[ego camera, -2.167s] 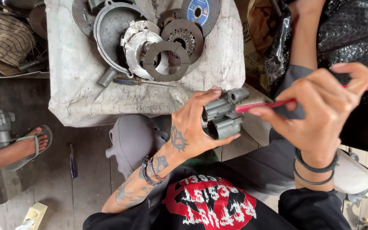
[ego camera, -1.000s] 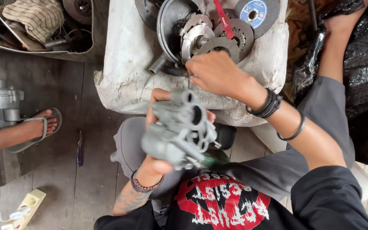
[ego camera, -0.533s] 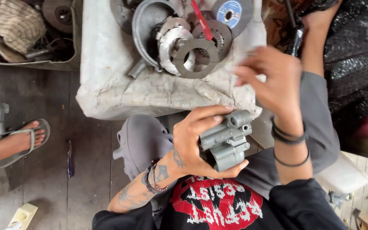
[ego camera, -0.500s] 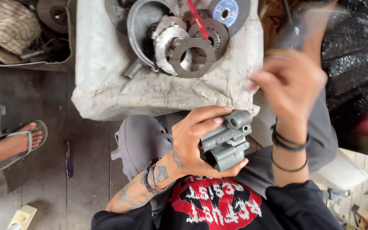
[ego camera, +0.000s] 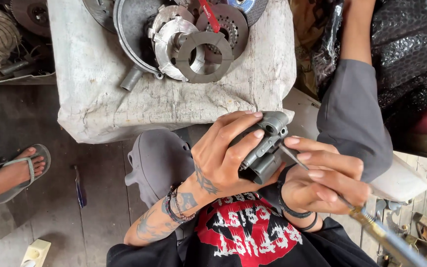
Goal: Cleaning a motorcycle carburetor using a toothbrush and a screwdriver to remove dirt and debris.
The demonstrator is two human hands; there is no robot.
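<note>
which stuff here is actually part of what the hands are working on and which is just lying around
In use:
left hand gripping the grey metal part
right hand holding a screwdriver, tip at that part

Lying about:
round metal discs and rings on the cloth-covered table
red-handled tool
blue tool on the floor

Metal part (ego camera: 265,148): dull grey cast metal, matt and slightly grainy, gripped by the left hand (ego camera: 223,158).
Tool (ego camera: 371,225): a thin shaft of bare metal with a faint sheen, its far end blurred, held in the right hand (ego camera: 322,180).
Table (ego camera: 95,99) cover: off-white cloth, coarse, creased and stained with grime, draped over the near edge.
Ring disc (ego camera: 204,57): flat metal, matt brownish grey, rough-looking face.
Round housing (ego camera: 174,37): brighter silvery metal, worn and scuffed.
Floor (ego camera: 75,222): grey wood planks, matt and weathered.
Sandal (ego camera: 25,165): dull rubbery strap, matt.
</note>
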